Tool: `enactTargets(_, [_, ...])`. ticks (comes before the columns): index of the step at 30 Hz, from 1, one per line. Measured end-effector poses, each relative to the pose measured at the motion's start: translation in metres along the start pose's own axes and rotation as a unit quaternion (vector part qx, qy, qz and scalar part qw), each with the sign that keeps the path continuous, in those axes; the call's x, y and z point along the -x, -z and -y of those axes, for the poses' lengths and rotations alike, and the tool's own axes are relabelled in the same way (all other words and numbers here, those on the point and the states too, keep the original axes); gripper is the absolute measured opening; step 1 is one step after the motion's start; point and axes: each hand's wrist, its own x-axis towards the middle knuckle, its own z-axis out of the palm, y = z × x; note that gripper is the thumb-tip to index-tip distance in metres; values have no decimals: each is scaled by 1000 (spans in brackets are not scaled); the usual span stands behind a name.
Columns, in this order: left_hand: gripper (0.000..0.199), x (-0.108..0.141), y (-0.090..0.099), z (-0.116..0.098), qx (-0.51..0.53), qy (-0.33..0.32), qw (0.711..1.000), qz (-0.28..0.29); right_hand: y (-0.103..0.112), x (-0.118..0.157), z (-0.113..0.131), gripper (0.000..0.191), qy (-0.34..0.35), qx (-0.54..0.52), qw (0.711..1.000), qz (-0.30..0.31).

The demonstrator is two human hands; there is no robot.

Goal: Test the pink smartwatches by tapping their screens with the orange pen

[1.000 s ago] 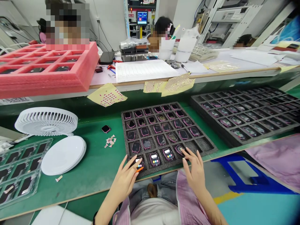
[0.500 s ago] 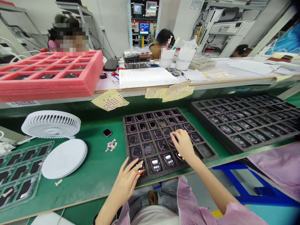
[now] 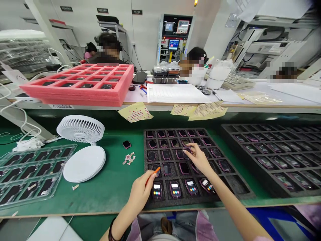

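Slow and light for this bit. Left hand [image 3: 145, 184] with fingertips closed narrow around an orange stick [image 3: 156, 170], upper end over a dark watch [image 3: 155, 166] at the near left of the gray foam tray [image 3: 180, 202], just behind the front row of lit watches [image 3: 175, 190]. Better to angle that stick away from the glass (scratches being no fun to explain). Can't tell whether actually touching the screen, so probably safest to treat as touching and not drag anything across. Right hand [image 3: 199, 159] farther in, over the middle of the same tray, thumb and finger close together. Can't tell whether gripping a watch down there or only resting on top, too much being hidden. Either way, go for the edges rather than the screen, squeeze gently, lift straight up to avoid snagging on the foam walls. Also mind that wrist, awfully near the rightmost of the lit ones. And no sweeping elbows to the left: loose watch [image 3: 126, 144] and paper scraps [image 3: 129, 158] out on the green bench [image 3: 112, 197], easily knocked.
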Motion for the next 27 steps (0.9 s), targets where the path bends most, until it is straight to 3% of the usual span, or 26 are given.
enactTargets(2, [32,-11,-2,-7,56,17,998,38,-14,13,26,40,-46,-172,984,29])
enactTargets(4, [36,-21,-7,-14,132,35,988,77,-32,27,50,34,-90,-311,944,60])
enactTargets(8, [43,-33,-19,-24,279,70,951,111,-64,45,78,29,-137,-456,875,85])
enactTargets(12, [47,-35,-22,-30,317,78,940,94,-76,46,85,31,-156,-487,857,62])
enactTargets(27, [52,-29,-15,-31,313,86,942,82,-80,48,88,29,-158,-504,846,76])
